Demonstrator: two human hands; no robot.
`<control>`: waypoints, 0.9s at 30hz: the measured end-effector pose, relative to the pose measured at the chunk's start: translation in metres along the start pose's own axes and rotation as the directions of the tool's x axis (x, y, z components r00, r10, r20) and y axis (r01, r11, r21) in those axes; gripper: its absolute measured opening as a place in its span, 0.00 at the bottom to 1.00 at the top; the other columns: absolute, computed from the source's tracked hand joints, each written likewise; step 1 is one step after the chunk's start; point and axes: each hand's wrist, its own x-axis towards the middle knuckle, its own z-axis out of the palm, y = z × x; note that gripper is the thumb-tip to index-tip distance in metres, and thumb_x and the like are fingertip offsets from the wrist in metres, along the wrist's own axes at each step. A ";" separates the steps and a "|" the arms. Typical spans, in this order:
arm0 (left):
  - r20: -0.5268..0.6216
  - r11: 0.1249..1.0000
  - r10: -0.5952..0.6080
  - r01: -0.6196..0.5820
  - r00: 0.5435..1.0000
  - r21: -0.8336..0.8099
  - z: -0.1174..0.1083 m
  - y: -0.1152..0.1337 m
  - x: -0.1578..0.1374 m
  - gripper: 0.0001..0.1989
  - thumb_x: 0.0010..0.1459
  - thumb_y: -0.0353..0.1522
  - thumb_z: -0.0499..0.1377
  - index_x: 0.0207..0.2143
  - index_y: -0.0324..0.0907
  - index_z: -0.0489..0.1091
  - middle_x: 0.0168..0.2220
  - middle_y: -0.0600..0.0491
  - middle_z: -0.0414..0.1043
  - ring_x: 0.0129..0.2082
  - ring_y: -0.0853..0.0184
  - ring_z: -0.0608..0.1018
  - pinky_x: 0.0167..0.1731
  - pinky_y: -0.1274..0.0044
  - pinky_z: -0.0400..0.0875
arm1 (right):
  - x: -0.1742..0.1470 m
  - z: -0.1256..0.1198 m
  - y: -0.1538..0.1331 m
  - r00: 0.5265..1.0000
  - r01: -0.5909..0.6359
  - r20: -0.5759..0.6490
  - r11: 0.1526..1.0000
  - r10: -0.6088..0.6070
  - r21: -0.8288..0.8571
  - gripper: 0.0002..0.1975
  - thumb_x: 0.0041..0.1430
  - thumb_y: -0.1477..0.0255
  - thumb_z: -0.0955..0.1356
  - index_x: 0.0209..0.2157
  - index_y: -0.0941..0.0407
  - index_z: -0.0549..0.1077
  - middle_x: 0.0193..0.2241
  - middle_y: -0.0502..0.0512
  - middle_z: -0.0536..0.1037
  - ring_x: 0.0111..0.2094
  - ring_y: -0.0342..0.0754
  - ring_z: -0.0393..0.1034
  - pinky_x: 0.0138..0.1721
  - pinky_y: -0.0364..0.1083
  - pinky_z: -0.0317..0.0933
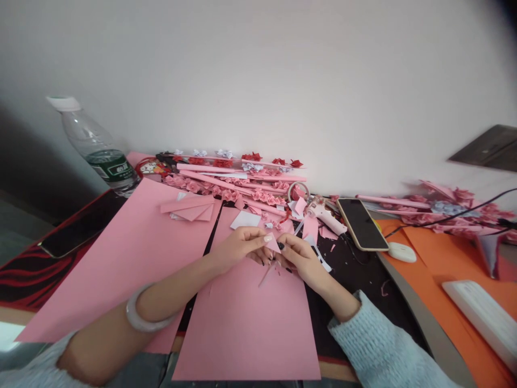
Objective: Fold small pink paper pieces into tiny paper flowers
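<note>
In the head view, a small, smooth piece of pink paper point(273, 243) is showing flat faces and a pointed, folded-looking corner. Beneath it, a large matte pink sheet point(250, 328) is lying flat, and a second, wider sheet point(117, 253) is spreading to its left. Crumpled paper flowers point(226, 194) in pink, red and white are lining slim rolled stems along the wall. A white-and-pink glue gun point(325, 214) is resting near a dark-screened phone point(363, 223).

The pink piece is sitting between the fingertips of both hands, above the near sheet's far part. The left hand point(242, 248) is pinching it from the left, thumb on top; the right hand point(301, 256) is closing on its right edge, dark-nailed fingers bent.

Both forearms are angling inward, the left wearing a pale, glossy bangle point(135, 312), the right emerging from a ribbed blue knit sleeve point(388, 339).
</note>
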 end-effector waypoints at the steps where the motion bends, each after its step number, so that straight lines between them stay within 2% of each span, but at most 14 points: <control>1: -0.007 1.000 -0.009 0.009 1.000 -0.009 0.000 0.000 0.000 0.15 0.54 0.41 0.57 0.28 0.35 0.68 0.25 0.51 0.74 0.23 0.71 0.76 0.28 0.78 0.72 | 0.000 0.000 0.000 1.000 0.003 -0.016 1.000 -0.004 -0.024 0.08 0.58 0.66 0.63 0.30 0.56 0.63 0.17 0.44 0.61 0.16 0.37 0.50 0.18 0.39 0.45; 4: -0.040 0.999 -0.039 0.038 0.998 -0.021 -0.002 0.000 0.001 0.14 0.53 0.40 0.59 0.29 0.35 0.69 0.26 0.50 0.75 0.25 0.70 0.77 0.30 0.77 0.72 | 0.002 0.001 -0.001 0.989 0.053 -0.130 0.988 -0.073 -0.145 0.03 0.56 0.73 0.64 0.33 0.55 0.63 0.21 0.45 0.62 0.20 0.39 0.55 0.21 0.40 0.51; 7: -0.064 0.997 -0.074 0.073 0.995 -0.018 -0.003 -0.001 0.002 0.13 0.53 0.39 0.59 0.29 0.35 0.69 0.28 0.48 0.76 0.27 0.68 0.78 0.31 0.77 0.72 | 0.004 0.000 -0.002 0.960 0.116 -0.220 0.962 -0.172 -0.247 0.07 0.53 0.78 0.64 0.34 0.55 0.64 0.28 0.48 0.65 0.26 0.41 0.59 0.25 0.40 0.55; 12: -0.083 0.994 -0.105 0.105 0.991 -0.005 -0.003 -0.001 0.001 0.13 0.53 0.39 0.60 0.31 0.36 0.70 0.30 0.46 0.78 0.30 0.66 0.79 0.31 0.77 0.72 | 0.004 -0.005 -0.004 0.962 0.148 -0.161 0.919 -0.220 -0.366 0.12 0.51 0.80 0.65 0.38 0.53 0.70 0.36 0.52 0.67 0.26 0.41 0.59 0.24 0.40 0.56; 16: -0.083 0.992 -0.119 0.122 0.989 0.031 -0.002 0.000 0.000 0.15 0.52 0.41 0.59 0.31 0.36 0.70 0.30 0.46 0.78 0.31 0.64 0.80 0.31 0.76 0.72 | 0.003 -0.005 -0.007 0.964 0.188 -0.103 0.900 -0.246 -0.393 0.08 0.51 0.78 0.67 0.34 0.55 0.74 0.36 0.55 0.68 0.29 0.43 0.61 0.25 0.42 0.57; 19: -0.047 0.989 -0.132 0.135 0.990 0.057 0.000 0.002 -0.001 0.16 0.51 0.42 0.60 0.33 0.36 0.71 0.33 0.44 0.78 0.33 0.62 0.80 0.32 0.75 0.72 | 0.003 -0.004 -0.008 0.954 0.217 -0.106 0.891 -0.280 -0.398 0.04 0.53 0.77 0.67 0.30 0.55 0.74 0.34 0.55 0.69 0.33 0.46 0.64 0.30 0.44 0.60; 23: -0.026 0.985 -0.150 0.152 0.988 0.086 0.004 0.005 -0.002 0.17 0.50 0.42 0.61 0.34 0.35 0.71 0.32 0.43 0.78 0.33 0.62 0.80 0.34 0.74 0.73 | 0.004 -0.003 -0.009 0.953 0.207 -0.119 0.883 -0.280 -0.421 0.03 0.54 0.75 0.66 0.28 0.55 0.73 0.32 0.54 0.69 0.35 0.47 0.65 0.34 0.45 0.60; 27: -0.018 0.982 -0.164 0.164 0.986 0.092 0.006 0.005 -0.002 0.17 0.48 0.42 0.62 0.31 0.35 0.70 0.33 0.43 0.78 0.34 0.60 0.80 0.35 0.73 0.73 | 0.004 -0.002 -0.010 0.951 0.190 -0.133 0.871 -0.277 -0.454 0.05 0.55 0.75 0.65 0.27 0.56 0.71 0.32 0.54 0.69 0.36 0.47 0.65 0.36 0.46 0.60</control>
